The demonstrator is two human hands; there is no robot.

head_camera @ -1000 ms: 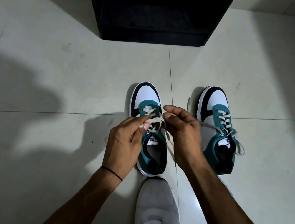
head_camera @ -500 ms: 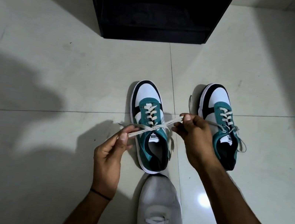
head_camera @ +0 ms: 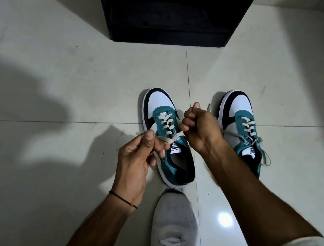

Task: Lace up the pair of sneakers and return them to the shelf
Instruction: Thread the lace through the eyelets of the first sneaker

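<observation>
Two flat lace ends pinched taut (left hand, right hand).

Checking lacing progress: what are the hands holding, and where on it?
The lace of the nearer sneaker: the left hand pinches one free end, the right hand grips the other.

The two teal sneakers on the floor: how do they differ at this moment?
The near sneaker has its lace pulled out sideways, one end pinched in the left hand, the other gripped in the right hand; the far sneaker is untouched. The near sneaker's lace is taut, while the far sneaker's loose lace trails slack over its sides. Both are teal, white and black, stand on the tiled floor and point toward the black shelf.
</observation>
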